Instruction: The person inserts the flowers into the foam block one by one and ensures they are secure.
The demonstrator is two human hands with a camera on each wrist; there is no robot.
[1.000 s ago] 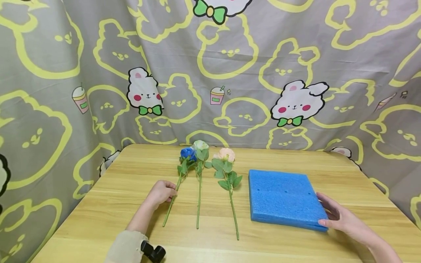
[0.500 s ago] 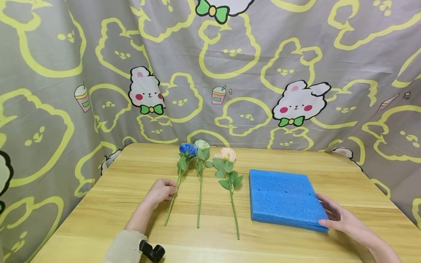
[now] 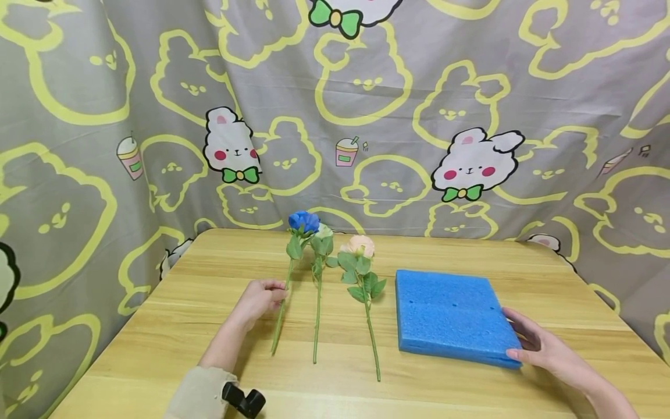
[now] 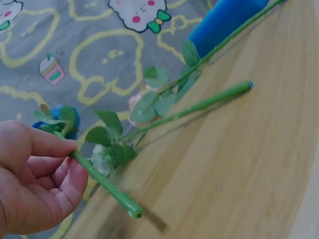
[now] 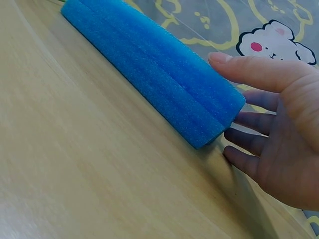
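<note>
In the head view my left hand pinches the green stem of a blue artificial flower between thumb and fingers. The left wrist view shows that stem with its cut end over the table, a shadow beside it. Just right of it lies a pale green-white flower, partly covered by the blue bloom. A peach-pink flower lies further right. My right hand rests at the right side of a thick blue foam block, fingers fairly straight along its edge and thumb near the front corner.
A light wooden table bears the flowers and foam. Behind it hangs a grey curtain printed with yellow outlines and white rabbits. A black camera mount sits on my left wrist over a beige sleeve.
My left hand has raised the blue flower and shifted it slightly right and away, so its bloom now overlaps the pale flower. The right hand and foam block stay put.
</note>
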